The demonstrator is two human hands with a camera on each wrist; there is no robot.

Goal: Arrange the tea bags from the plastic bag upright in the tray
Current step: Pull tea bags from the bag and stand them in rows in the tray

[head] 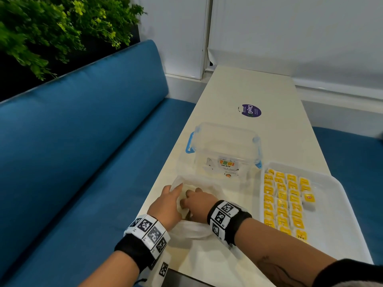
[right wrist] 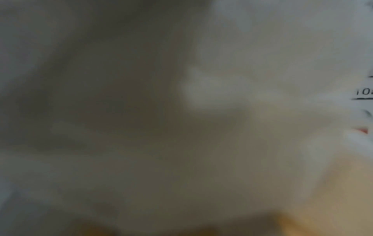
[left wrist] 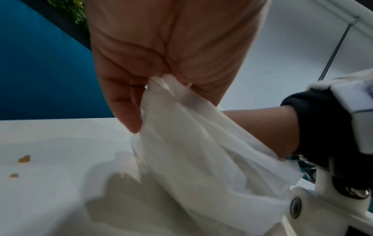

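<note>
A translucent white plastic bag point(head: 209, 188) lies on the pale table point(head: 259, 90), its mouth toward me. My left hand point(head: 178, 195) pinches the bag's edge and lifts it; the left wrist view shows the bag point(left wrist: 191, 151) bunched between thumb and fingers point(left wrist: 125, 111). My right hand point(head: 193, 201) reaches into the bag, its fingertips hidden by the film. The right wrist view is only blurred plastic. To the right, the white tray point(head: 344, 206) holds rows of yellow tea bags point(head: 284, 204) standing upright, and one tea bag point(head: 308, 198) stands apart at the right of the rows.
A clear lidded box with blue latches point(head: 226, 150) stands just behind the bag. Farther back on the table is a purple sticker point(head: 250, 110). Blue bench cushions point(head: 72, 162) flank the narrow table. A dark flat object point(head: 182, 280) lies at the near edge.
</note>
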